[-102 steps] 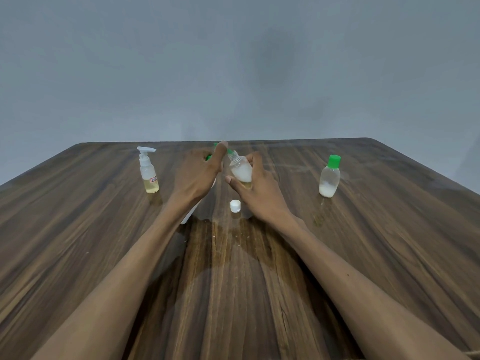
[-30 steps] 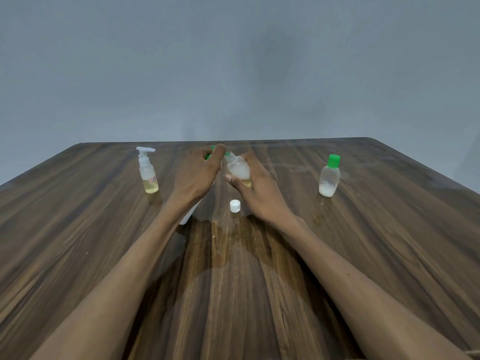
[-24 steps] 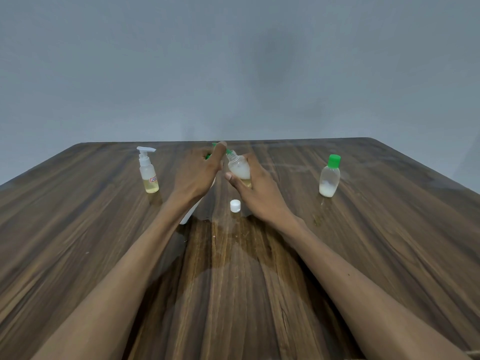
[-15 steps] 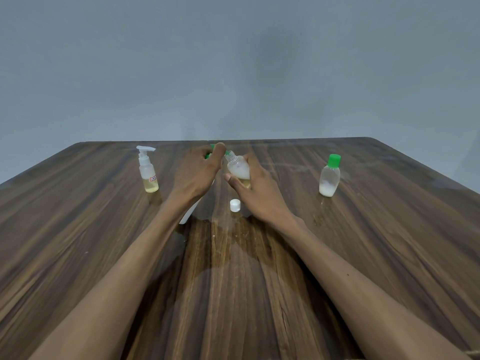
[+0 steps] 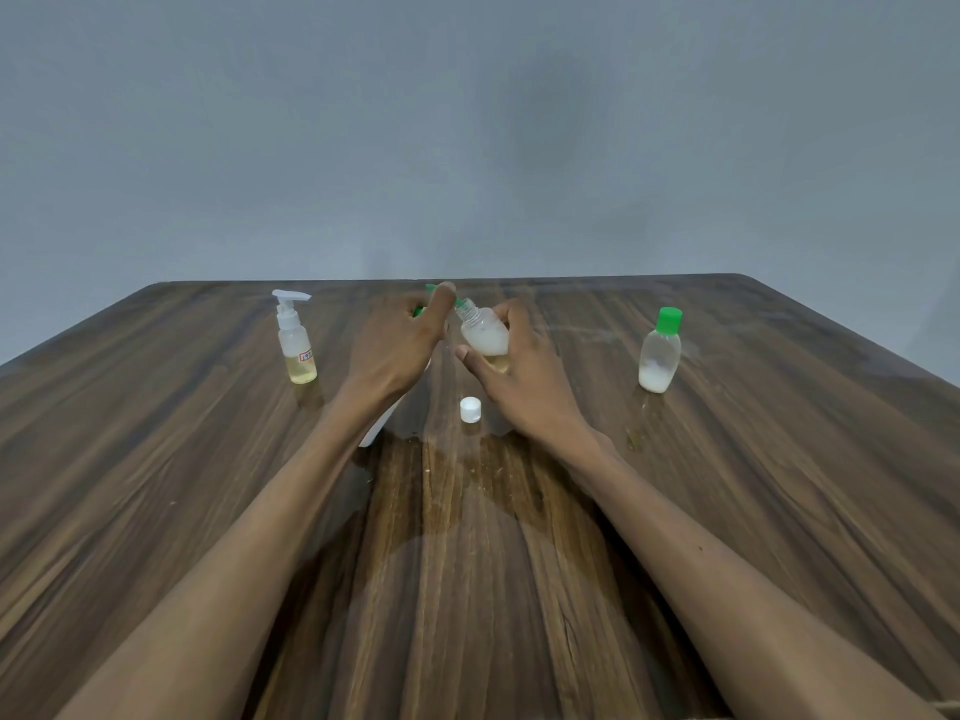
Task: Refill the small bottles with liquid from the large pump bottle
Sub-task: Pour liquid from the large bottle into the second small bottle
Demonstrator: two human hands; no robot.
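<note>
At nine o'clock on the wooden table (image 5: 156,459) stands a small spray bottle (image 5: 295,343), upright and well apart from the hands, with a little yellowish liquid in its base; it looks parked there to wait its turn. Toward eleven o'clock the left hand (image 5: 395,350) presses down over the large pump bottle (image 5: 382,431), fingers curled on the green pump head, of which only slivers peek out beside the forefinger. The hand hides nearly all of that bottle; a pale strip of its body shows under the wrist. At twelve o'clock the right hand (image 5: 519,376) is clamped around an open small bottle (image 5: 484,332), tilted so its threaded neck leans toward the pump spout, presumably to catch what comes out. It holds whitish liquid, perhaps half full, though the fingers cover the bottom. Whether the spout touches the neck cannot be told. Just nearer the body, between the wrists, lies a white cap (image 5: 470,410), likely set aside from the open bottle. At two o'clock a green-capped bottle (image 5: 660,350) stands closed, white liquid low in it, with a wet smear near its foot
</note>
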